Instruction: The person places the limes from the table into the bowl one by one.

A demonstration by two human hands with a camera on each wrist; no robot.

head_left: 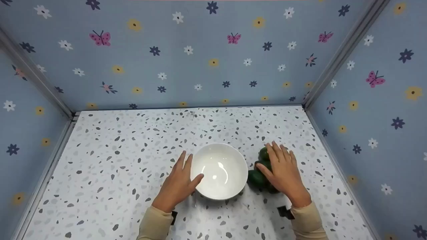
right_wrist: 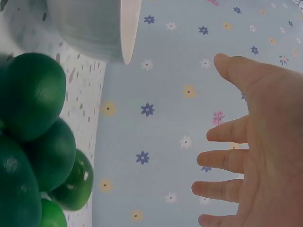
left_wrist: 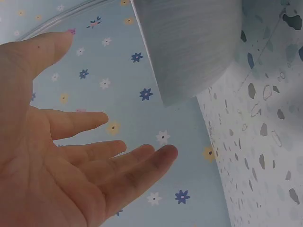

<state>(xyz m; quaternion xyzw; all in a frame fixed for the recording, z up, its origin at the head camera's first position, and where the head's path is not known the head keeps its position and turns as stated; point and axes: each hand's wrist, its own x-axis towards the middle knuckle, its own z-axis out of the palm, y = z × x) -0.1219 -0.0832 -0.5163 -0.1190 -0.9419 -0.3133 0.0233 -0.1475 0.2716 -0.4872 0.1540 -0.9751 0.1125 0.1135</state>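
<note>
A white bowl (head_left: 213,160) stands upright on the tabletop with nothing inside. My left hand (head_left: 176,185) is at the bowl's left side, its fingers extended and thumb overlapping the rim in the head view. In the left wrist view that hand (left_wrist: 71,175) has a bare palm below the bowl's wall (left_wrist: 194,47). Several smooth, dark green oval fruits (head_left: 257,179) lie together right of the bowl. Above them hovers my right hand (head_left: 285,171), hiding part of the group. The right wrist view shows its spread fingers holding nothing, apart from the fruits (right_wrist: 33,94).
The speckled white tabletop (head_left: 110,160) is bordered by blue flowered panels at the back (head_left: 186,66), left and right (head_left: 377,110). Grey metal strips (head_left: 347,50) run along the corners. Small black pieces (head_left: 285,212) show at both wrists.
</note>
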